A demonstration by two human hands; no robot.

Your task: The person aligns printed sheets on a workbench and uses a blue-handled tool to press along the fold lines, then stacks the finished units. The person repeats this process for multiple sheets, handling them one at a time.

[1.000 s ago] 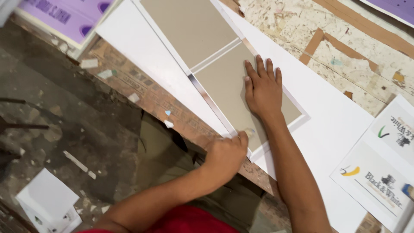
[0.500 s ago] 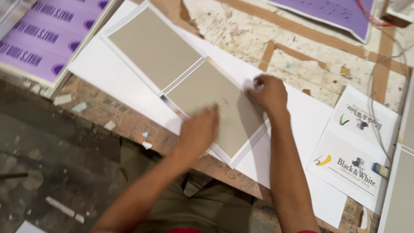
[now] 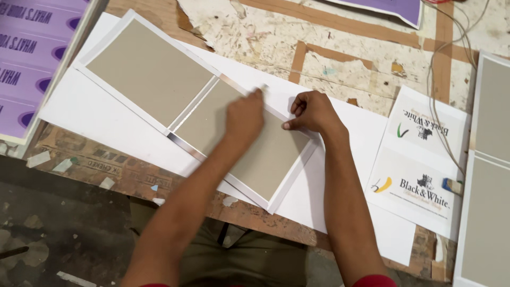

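Note:
Two grey-beige boards with white borders lie side by side on a large white sheet (image 3: 106, 127) on the worktable. My left hand (image 3: 244, 116) rests on the far edge of the nearer board (image 3: 265, 159), fingers curled at its white border; whether it pinches anything I cannot tell. My right hand (image 3: 311, 111) sits just to its right, fingers bent and pressing on the same far edge. The farther board (image 3: 149, 72) lies untouched to the left. A thin shiny strip (image 3: 186, 146) runs between the two boards.
Purple printed sheets (image 3: 26, 58) lie at the far left and top right. White printed papers (image 3: 419, 165) sit right of my arms. Another grey board (image 3: 486, 212) lies at the right edge, with thin cables (image 3: 441, 90) running above it. The worn tabletop (image 3: 319, 42) carries brown tape strips.
My left hand has moved from the board's near edge up to its far edge beside my right hand. My right hand has gone from flat on the board to curled.

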